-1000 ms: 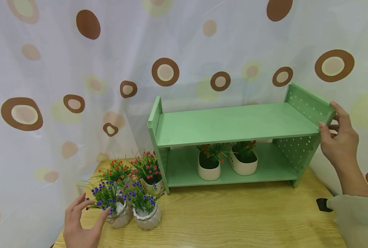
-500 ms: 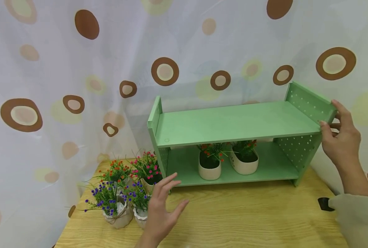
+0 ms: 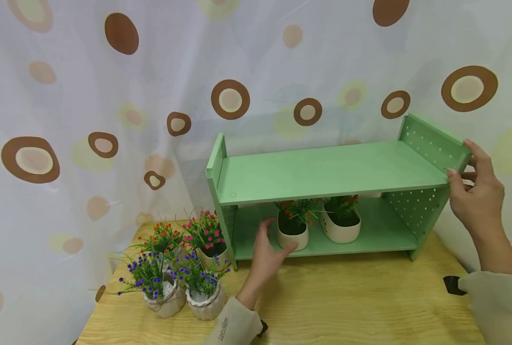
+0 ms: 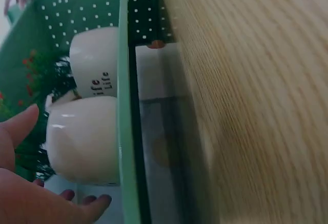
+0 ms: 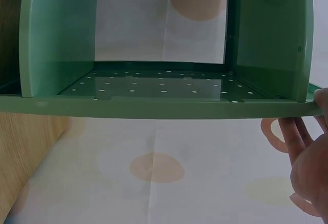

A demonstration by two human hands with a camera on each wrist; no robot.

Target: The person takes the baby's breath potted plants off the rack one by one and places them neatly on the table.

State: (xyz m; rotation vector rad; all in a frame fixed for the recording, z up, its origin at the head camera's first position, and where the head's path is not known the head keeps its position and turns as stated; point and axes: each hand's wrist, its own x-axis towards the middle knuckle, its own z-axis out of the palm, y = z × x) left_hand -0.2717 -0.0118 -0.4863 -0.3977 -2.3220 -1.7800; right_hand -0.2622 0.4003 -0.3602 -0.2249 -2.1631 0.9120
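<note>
Cream pot [image 3: 288, 241] is sitting on the lower board of the green shelf [image 3: 333, 172], left of the second pot [image 3: 344, 233]. Left hand [image 3: 265, 254] is hovering around it, thumb and fingers spread wide, seemingly gripping nothing — whether any fingertip is touching, I am not telling for certain. Good handling is probably depending on a low, even hold on the wall, stems clearing the upper board. The pot is showing smooth, glossy, rounded sides; thin green stems and red blooms are sprawling above. Right hand [image 3: 480, 201] is gripping the shelf's upper right front corner. Leftward, a blue-flowered pot [image 3: 206, 305] is standing on the wood-grain table [image 3: 346, 297].
</note>
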